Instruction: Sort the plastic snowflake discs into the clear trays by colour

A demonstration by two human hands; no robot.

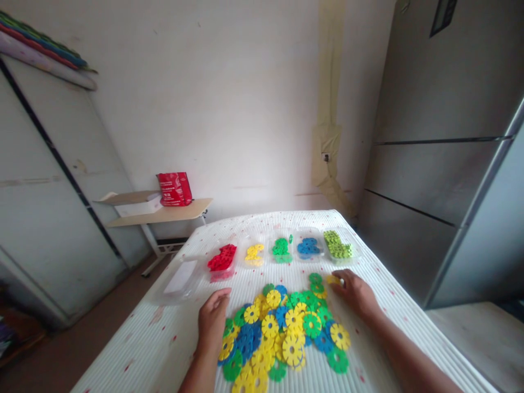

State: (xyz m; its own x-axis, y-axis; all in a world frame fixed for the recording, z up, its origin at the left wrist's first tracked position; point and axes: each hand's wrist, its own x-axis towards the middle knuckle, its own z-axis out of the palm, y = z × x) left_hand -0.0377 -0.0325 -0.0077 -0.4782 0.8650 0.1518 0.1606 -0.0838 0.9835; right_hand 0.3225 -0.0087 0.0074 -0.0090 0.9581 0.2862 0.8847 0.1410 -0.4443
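A loose pile of notched plastic discs [269,326] in yellow, green and blue lies on the table before me. My right hand [357,292] is at the pile's far right edge, its thumb and fingers closed on a yellow disc [332,279] at table height. The fingers partly cover that disc. Along the left side of the pile rests my left hand [213,316], loosely curved with fingers stretched forward and nothing seen in it. Beyond the pile, clear boxes hold yellow discs [254,254], green discs [281,250] and blue discs [308,247].
Red pieces [222,258] fill a clear box at left, and light green pieces [337,244] another at right. A clear container with a white card [180,277] sits at far left. A refrigerator [434,136] stands right; a side table [164,214] holds a red bag [174,189].
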